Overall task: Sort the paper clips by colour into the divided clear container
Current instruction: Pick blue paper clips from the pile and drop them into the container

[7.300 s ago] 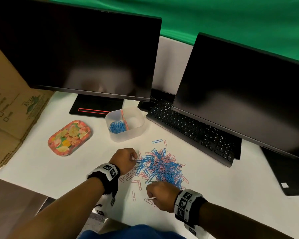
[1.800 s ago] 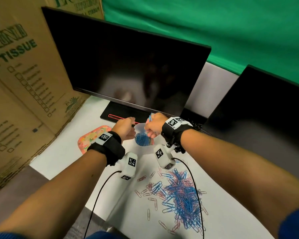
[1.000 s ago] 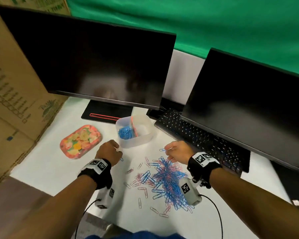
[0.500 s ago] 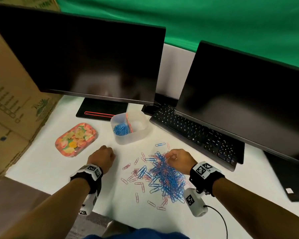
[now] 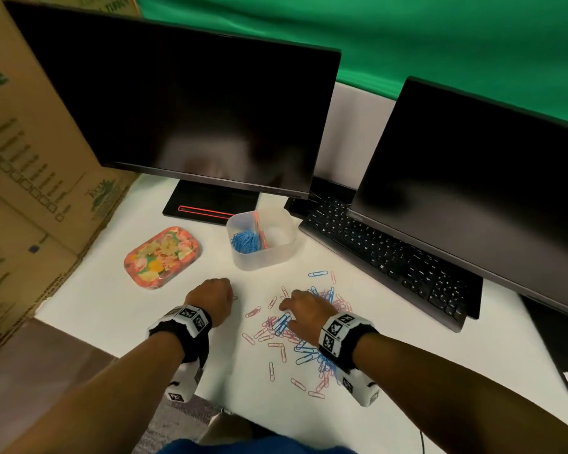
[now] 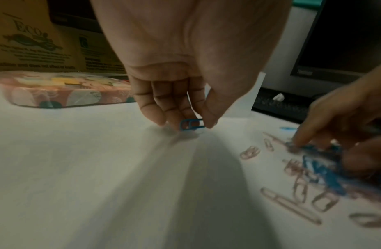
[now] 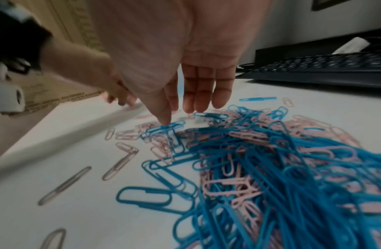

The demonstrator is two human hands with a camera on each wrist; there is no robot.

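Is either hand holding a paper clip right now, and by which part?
The left hand pinches a blue paper clip by one end; the right hand holds nothing, fingers straight over the pile.

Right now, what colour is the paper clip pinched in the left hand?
Blue. The left hand pinches one blue paper clip just above the table; the left wrist view shows it best.

Blue and pink paper clips (image 5: 304,335) lie heaped before the divided clear container (image 5: 261,237), blue filling its left half.
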